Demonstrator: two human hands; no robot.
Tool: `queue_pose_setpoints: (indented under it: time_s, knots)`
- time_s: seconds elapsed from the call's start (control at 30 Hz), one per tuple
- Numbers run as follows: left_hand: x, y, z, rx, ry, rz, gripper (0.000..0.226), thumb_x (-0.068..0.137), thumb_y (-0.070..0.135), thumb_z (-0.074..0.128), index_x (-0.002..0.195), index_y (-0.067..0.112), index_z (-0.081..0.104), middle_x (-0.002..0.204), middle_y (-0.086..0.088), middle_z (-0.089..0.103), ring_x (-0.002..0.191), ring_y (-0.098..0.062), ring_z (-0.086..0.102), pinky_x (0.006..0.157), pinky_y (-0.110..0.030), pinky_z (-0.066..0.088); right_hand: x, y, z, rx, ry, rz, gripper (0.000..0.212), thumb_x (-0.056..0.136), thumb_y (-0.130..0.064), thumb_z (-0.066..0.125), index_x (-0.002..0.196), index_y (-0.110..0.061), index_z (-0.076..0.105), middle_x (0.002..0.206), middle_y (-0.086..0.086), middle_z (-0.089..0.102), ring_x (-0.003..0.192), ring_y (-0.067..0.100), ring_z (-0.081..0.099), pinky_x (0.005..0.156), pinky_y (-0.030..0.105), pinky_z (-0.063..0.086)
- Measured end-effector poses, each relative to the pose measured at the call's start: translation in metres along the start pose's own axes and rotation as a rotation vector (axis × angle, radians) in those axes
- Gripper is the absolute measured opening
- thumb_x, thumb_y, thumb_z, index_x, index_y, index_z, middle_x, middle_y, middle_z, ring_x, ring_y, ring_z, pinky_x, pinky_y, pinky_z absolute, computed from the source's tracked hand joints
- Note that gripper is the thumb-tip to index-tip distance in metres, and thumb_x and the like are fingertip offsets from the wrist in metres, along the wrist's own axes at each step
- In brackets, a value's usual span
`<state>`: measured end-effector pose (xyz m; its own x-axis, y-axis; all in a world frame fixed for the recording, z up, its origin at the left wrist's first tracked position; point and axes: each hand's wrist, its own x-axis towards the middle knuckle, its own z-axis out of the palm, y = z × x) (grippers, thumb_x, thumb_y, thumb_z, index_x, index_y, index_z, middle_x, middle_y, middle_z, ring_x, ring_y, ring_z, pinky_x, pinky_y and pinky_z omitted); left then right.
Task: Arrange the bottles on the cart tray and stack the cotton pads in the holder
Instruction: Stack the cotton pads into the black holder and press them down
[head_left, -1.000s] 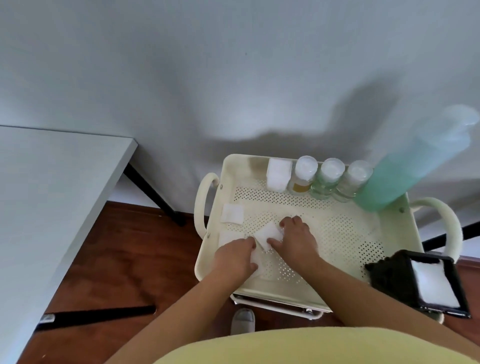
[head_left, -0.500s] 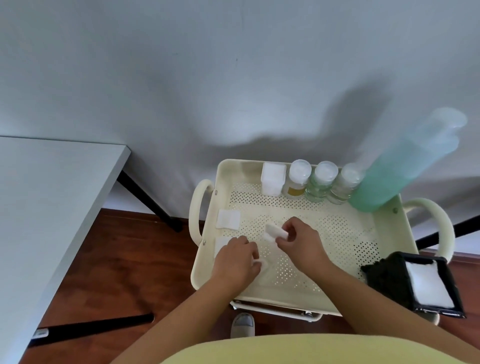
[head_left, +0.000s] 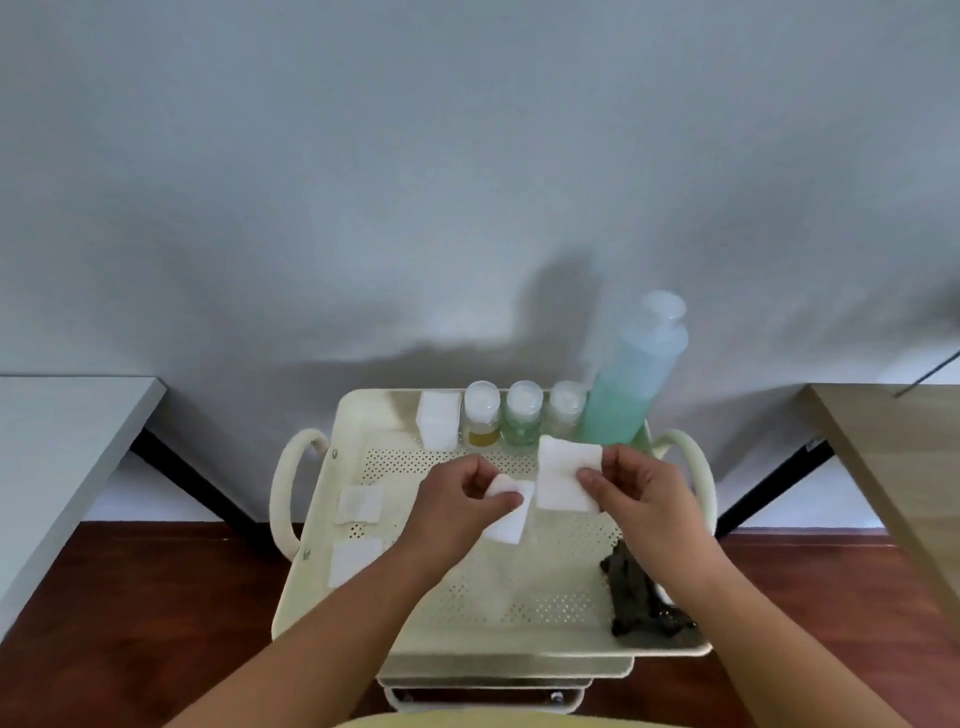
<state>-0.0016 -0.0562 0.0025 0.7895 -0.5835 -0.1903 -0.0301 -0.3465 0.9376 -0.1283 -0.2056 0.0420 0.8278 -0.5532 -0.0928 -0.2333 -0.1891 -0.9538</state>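
1. Left hand (head_left: 462, 499) pinching a cotton pad (head_left: 508, 512) at its corner; right hand (head_left: 636, 488) pinching a larger pad (head_left: 566, 475) by its edge, both lifted over the cart tray (head_left: 550, 582).
2. Two loose pads (head_left: 358, 504) lying flat on tray's left side; small stack (head_left: 439, 426) beside three small bottles (head_left: 522, 415) and tall green bottle (head_left: 631, 384) at back rim.
3. Black holder (head_left: 631, 597) at tray's right, partly hidden by forearm.
4. Likely featherlight, soft, floppy: pinch edges gently, align before stacking; thin, may cling or slip apart.

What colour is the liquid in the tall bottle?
Pale green-blue liquid in the tall bottle, head view.
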Motion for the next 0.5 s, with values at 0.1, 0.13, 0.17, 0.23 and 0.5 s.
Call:
queue_pose_setpoints:
  time_s: [0.1, 0.13, 0.17, 0.23, 0.5]
  knots:
    - [0.002, 0.02, 0.024, -0.062, -0.053, 0.027, 0.016, 0.071, 0.022, 0.078, 0.068, 0.02, 0.063, 0.06, 0.015, 0.064, 0.055, 0.001, 0.054, 0.055, -0.009, 0.043, -0.014, 0.001, -0.035, 0.077, 0.086, 0.048, 0.007, 0.084, -0.017, 0.067, 0.078, -0.019, 0.07, 0.073, 0.011, 0.07, 0.066, 0.013, 0.063, 0.064, 0.026, 0.053]
    - [0.002, 0.025, 0.031, -0.082, -0.076, 0.026, 0.012, 0.073, 0.023, 0.078, 0.072, 0.018, 0.066, 0.068, 0.01, 0.07, 0.063, -0.002, 0.06, 0.062, -0.012, 0.048, -0.019, 0.003, -0.046, 0.051, 0.117, 0.056, 0.008, 0.084, -0.02, 0.067, 0.076, -0.022, 0.07, 0.07, 0.005, 0.071, 0.063, 0.01, 0.063, 0.06, 0.021, 0.052]
    - [0.001, 0.029, 0.038, -0.102, -0.097, 0.021, 0.01, 0.075, 0.023, 0.076, 0.077, 0.017, 0.069, 0.077, 0.005, 0.074, 0.071, -0.006, 0.066, 0.07, -0.018, 0.051, -0.023, 0.007, -0.057, 0.015, 0.154, 0.068, 0.009, 0.084, -0.024, 0.067, 0.075, -0.023, 0.07, 0.069, 0.002, 0.071, 0.061, 0.008, 0.062, 0.057, 0.019, 0.05]
    - [0.001, 0.032, 0.049, -0.13, -0.119, 0.008, 0.007, 0.078, 0.023, 0.073, 0.081, 0.016, 0.071, 0.083, 0.003, 0.075, 0.078, -0.009, 0.068, 0.074, -0.022, 0.052, -0.03, 0.017, -0.074, -0.085, 0.206, 0.098, 0.012, 0.085, -0.028, 0.065, 0.074, -0.025, 0.069, 0.07, -0.004, 0.068, 0.062, 0.006, 0.059, 0.057, 0.015, 0.044]
    - [-0.008, 0.026, 0.078, -0.105, -0.139, -0.063, 0.005, 0.082, 0.014, 0.069, 0.082, 0.01, 0.067, 0.081, -0.002, 0.075, 0.07, -0.006, 0.068, 0.058, -0.017, 0.049, -0.042, 0.047, -0.085, -0.366, 0.061, 0.217, 0.019, 0.09, -0.029, 0.058, 0.076, -0.018, 0.065, 0.141, -0.008, 0.042, 0.119, 0.013, 0.048, 0.102, 0.036, 0.037]
